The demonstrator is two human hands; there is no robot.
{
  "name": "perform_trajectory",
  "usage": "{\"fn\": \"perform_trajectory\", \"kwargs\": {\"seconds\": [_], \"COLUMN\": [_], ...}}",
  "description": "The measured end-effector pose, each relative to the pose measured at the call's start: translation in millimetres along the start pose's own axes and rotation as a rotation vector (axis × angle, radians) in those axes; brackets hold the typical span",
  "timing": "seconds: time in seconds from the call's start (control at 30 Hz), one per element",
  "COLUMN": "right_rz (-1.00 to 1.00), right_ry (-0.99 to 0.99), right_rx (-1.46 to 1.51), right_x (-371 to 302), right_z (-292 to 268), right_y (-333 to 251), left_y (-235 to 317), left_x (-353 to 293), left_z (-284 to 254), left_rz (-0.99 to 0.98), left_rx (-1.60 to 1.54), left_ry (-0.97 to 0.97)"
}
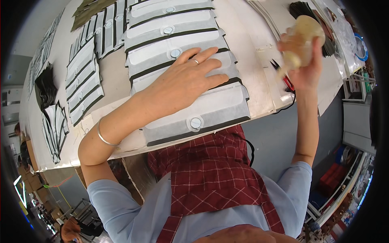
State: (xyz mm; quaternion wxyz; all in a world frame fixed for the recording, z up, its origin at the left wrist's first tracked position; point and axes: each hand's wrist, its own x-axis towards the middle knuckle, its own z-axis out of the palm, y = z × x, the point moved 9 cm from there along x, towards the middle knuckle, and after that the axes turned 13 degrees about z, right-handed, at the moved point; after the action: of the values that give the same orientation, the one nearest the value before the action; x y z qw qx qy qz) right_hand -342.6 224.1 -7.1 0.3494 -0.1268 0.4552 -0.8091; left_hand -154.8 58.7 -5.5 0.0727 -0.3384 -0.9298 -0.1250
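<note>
Overlapping grey-and-white fabric pieces with black edges [170, 125] lie in a column before me, each bearing a round metal snap [195, 123]. My left hand [198, 73] rests on them palm down, fingers spread, a ring on one finger. Off the table to the right, my right hand [310, 69] is wrapped round a squeeze bottle [304, 38] of yellowish, translucent stuff. The bottle is tilted, its nozzle pointing down and to the left, and a little blurred. Under the nozzle lie red-handled thread snips [287, 83] with dark blades.
More such pieces [85, 79] lie in rows at the left, beside a dark folded bundle [46, 87]. Dark stacked pieces [304, 9], clear plastic and a blue tape roll [360, 46] sit at the far right. The white table's [259, 97] near edge runs just before my apron.
</note>
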Motion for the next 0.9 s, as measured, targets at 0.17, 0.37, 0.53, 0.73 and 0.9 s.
{"fn": "perform_trajectory", "kwargs": {"seconds": [0.17, 0.37, 0.53, 0.73, 0.9], "right_rz": [0.082, -0.067, -0.122, -0.172, -0.131], "right_ry": [-0.442, 0.058, 0.118, 0.143, 0.097], "right_rx": [0.449, -0.199, -0.388, -0.428, -0.437], "right_x": [-28, -47, -46, -45, -52], "right_z": [0, -28, -23, -7, -13], "right_y": [-7, 23, 26, 23, 29], "left_y": [6, 41, 59, 63, 64], "left_x": [-3, 0, 1, 1, 3], "left_z": [-2, -6, 4, 7, 6], "left_rz": [-0.014, 0.08, 0.108, 0.093, 0.095], "left_rx": [0.026, -0.087, -0.13, -0.14, -0.127], "left_ry": [-0.021, -0.024, -0.077, -0.068, -0.086]}}
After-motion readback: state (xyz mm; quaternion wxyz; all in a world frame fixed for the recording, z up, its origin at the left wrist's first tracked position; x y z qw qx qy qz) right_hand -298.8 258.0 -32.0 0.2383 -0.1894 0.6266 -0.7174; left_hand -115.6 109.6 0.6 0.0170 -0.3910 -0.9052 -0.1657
